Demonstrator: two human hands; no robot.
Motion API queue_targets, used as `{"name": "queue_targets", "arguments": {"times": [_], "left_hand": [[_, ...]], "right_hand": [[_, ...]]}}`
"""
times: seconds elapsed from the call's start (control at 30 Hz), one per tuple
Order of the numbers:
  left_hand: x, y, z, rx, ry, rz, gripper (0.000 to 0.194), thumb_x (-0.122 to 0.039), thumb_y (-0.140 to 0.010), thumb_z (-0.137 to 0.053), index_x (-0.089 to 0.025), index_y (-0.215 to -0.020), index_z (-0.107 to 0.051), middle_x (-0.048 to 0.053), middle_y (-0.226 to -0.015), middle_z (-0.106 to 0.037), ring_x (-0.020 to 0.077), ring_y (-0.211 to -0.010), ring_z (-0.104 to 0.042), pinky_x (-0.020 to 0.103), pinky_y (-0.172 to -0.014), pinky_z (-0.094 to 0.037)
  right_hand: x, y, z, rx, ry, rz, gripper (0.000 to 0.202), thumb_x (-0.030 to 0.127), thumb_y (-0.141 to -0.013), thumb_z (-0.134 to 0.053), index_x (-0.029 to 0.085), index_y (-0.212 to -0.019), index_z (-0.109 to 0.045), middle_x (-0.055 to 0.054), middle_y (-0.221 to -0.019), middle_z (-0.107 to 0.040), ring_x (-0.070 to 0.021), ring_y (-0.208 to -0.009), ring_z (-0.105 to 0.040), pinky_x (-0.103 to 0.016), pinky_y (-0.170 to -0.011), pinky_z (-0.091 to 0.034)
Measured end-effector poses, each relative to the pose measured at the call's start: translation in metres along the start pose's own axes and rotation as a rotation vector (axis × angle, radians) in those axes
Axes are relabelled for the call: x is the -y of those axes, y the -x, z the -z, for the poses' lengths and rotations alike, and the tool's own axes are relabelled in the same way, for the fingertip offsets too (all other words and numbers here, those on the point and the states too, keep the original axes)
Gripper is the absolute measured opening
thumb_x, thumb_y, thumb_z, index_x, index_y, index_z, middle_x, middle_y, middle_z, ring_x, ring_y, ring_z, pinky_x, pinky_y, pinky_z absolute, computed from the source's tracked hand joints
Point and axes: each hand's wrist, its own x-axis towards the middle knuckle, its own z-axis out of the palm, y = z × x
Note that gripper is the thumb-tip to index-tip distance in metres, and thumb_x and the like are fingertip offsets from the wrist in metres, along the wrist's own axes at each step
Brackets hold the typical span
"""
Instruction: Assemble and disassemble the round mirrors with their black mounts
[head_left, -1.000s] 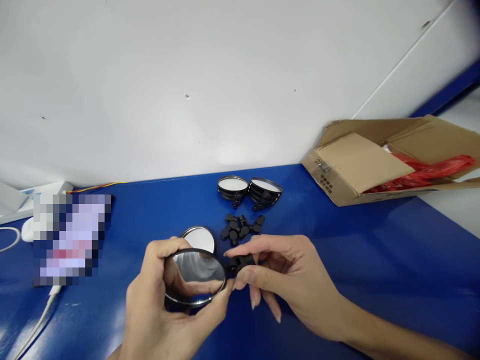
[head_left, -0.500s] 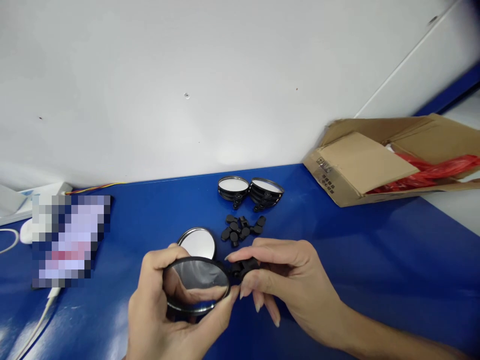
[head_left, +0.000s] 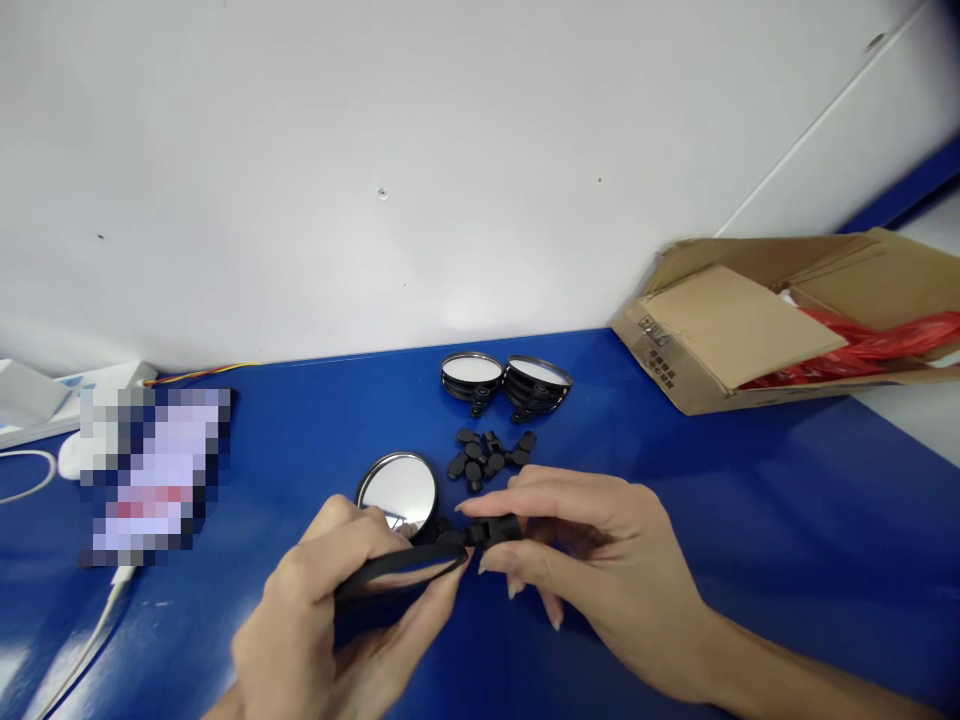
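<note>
One mirror (head_left: 409,568) now nearly edge-on, left hand (head_left: 319,605) clamped on it, right hand (head_left: 619,575) pinching black joint (head_left: 501,530)

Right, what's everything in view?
held mirror: one, black-rimmed, front centre
held joint: one, black, beside it
loose mirror: one, black-rimmed, behind those
mirror stacks: two, black-rimmed, back
small joints: several, black, mid-table
carton: one, brown, right
plastic: some, red, in carton
phone: one, pixelated, left
cable runs: two, white, left
wires: few, red-yellow, back
white items: several, left
table: one, blue, below
wall: one, white, behind
left hand: one, holding held mirror
right hand: one, pinching held joint
</note>
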Motion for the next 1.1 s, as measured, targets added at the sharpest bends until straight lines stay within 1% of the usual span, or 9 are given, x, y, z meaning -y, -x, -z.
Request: {"name": "queue_targets", "arguments": {"times": [0.1,0.3,0.53,0.7,0.8,0.87,0.97,1.03,1.1], "left_hand": [[-0.003,-0.004,0.001,0.004,0.050,-0.017,0.022,-0.027,-0.089,-0.092,-0.030,-0.081,-0.072,-0.004,-0.071,-0.063,0.0122,-0.053,-0.066,0.025,-0.047,-0.055],[-0.009,0.000,-0.004,-0.037,0.076,-0.023,0.029,-0.022,-0.087,-0.092,-0.030,-0.079,-0.065,-0.006,-0.068,-0.062,0.0131,-0.052,-0.066,0.025,-0.044,-0.055],[-0.007,0.006,-0.006,-0.036,0.044,0.101,0.025,-0.034,-0.087,-0.092,-0.031,-0.084,-0.068,-0.004,-0.069,-0.067,0.0199,-0.060,-0.081,0.024,-0.040,-0.058],[-0.008,0.008,-0.002,-0.003,0.067,0.113,0.028,-0.033,-0.084,-0.095,-0.030,-0.080,-0.067,-0.004,-0.067,-0.067,0.0185,-0.055,-0.077,0.023,-0.036,-0.052],[-0.010,0.007,-0.003,-0.012,0.060,0.161,0.032,-0.038,-0.084,-0.096,-0.030,-0.080,-0.065,-0.003,-0.069,-0.067,0.0178,-0.054,-0.075,0.024,-0.038,-0.056],[-0.011,0.004,-0.005,-0.011,0.094,0.132,0.032,-0.033,-0.084,-0.096,-0.030,-0.084,-0.065,-0.004,-0.072,-0.068,0.0160,-0.054,-0.074,0.026,-0.043,-0.063],[-0.012,-0.001,-0.008,0.001,0.221,0.083,0.042,-0.025,-0.081,-0.098,-0.033,-0.105,-0.065,-0.007,-0.082,-0.074,0.0153,-0.057,-0.077,0.027,-0.053,-0.070],[-0.013,-0.003,-0.011,-0.008,0.271,0.129,0.054,-0.026,-0.081,-0.099,-0.035,-0.118,-0.061,-0.008,-0.087,-0.076,0.0161,-0.061,-0.081,0.028,-0.059,-0.073],[-0.015,-0.007,-0.012,-0.013,0.280,0.211,0.060,-0.029,-0.079,-0.100,-0.033,-0.123,-0.059,-0.009,-0.087,-0.075,0.0149,-0.061,-0.080,0.028,-0.065,-0.074]], "right_hand": [[0.002,0.001,-0.002,-0.001,-0.057,-0.029,0.023,0.037,-0.092,-0.097,0.029,-0.114,-0.094,-0.001,-0.079,-0.074,-0.0084,-0.052,-0.063,-0.017,-0.042,-0.053],[-0.002,0.000,-0.006,0.036,-0.197,-0.088,0.026,0.035,-0.090,-0.098,0.029,-0.116,-0.094,0.000,-0.077,-0.071,-0.0081,-0.050,-0.059,-0.019,-0.041,-0.052],[-0.001,-0.001,-0.004,0.090,-0.148,-0.096,0.024,0.038,-0.095,-0.096,0.029,-0.117,-0.094,-0.001,-0.081,-0.072,-0.0066,-0.053,-0.061,-0.015,-0.045,-0.055],[0.000,-0.002,-0.008,0.132,-0.253,-0.131,0.023,0.035,-0.093,-0.097,0.028,-0.115,-0.095,-0.003,-0.084,-0.072,-0.0098,-0.061,-0.067,-0.014,-0.045,-0.056],[-0.001,-0.002,-0.008,0.141,-0.253,-0.132,0.025,0.034,-0.092,-0.097,0.027,-0.115,-0.095,-0.002,-0.083,-0.070,-0.0097,-0.061,-0.067,-0.014,-0.045,-0.055],[-0.002,-0.002,-0.006,0.150,-0.209,-0.129,0.026,0.038,-0.094,-0.095,0.026,-0.118,-0.094,-0.002,-0.082,-0.070,-0.0096,-0.060,-0.066,-0.015,-0.045,-0.053],[0.000,0.000,-0.004,0.119,-0.022,-0.060,0.026,0.043,-0.100,-0.090,0.027,-0.120,-0.093,0.000,-0.080,-0.069,-0.0089,-0.060,-0.064,-0.016,-0.047,-0.050],[0.002,0.000,-0.002,0.074,0.153,0.053,0.021,0.040,-0.102,-0.088,0.028,-0.119,-0.093,0.001,-0.079,-0.069,-0.0092,-0.063,-0.063,-0.018,-0.054,-0.052],[0.003,0.000,0.000,0.041,0.282,0.185,0.020,0.034,-0.102,-0.088,0.028,-0.120,-0.092,0.001,-0.081,-0.070,-0.0097,-0.068,-0.064,-0.020,-0.063,-0.055]]}}
